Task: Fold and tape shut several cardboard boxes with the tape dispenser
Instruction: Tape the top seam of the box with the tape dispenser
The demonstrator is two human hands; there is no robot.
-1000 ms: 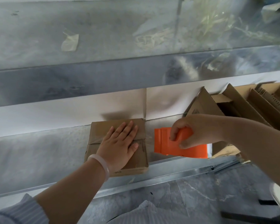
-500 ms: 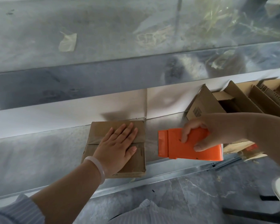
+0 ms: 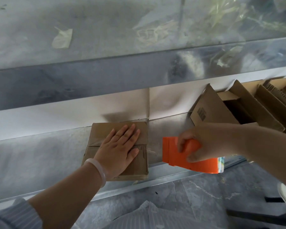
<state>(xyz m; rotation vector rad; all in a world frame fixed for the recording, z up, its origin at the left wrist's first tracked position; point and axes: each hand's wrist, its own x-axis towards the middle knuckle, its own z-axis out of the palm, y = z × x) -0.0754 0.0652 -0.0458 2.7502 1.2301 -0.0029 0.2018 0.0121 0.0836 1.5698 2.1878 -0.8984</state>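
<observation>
From the head view, your left hand (image 3: 117, 151) lies flat with straight, spread fingers on the small cardboard box (image 3: 102, 131), pressing its folded flaps down on the counter (image 3: 31, 159). Your right hand (image 3: 203, 142) grips the orange tape dispenser (image 3: 173, 154), fingers curled over its top and thumb beneath. You hold it just beside the box's right edge, apart from the cardboard.

This box is folded shut. A glossy strip seems to run along its seam, with a clear tail at the right edge, so I judge it taped at least once. Whether it needs another strip, I cannot tell. Its contents are hidden.

To the right, an open box (image 3: 210, 111) leans with its flaps up, not yet folded or taped. Its inside is dark, and I cannot tell what it holds. More cardboard (image 3: 271, 96) stands behind it, so several boxes appear left to do.
</observation>
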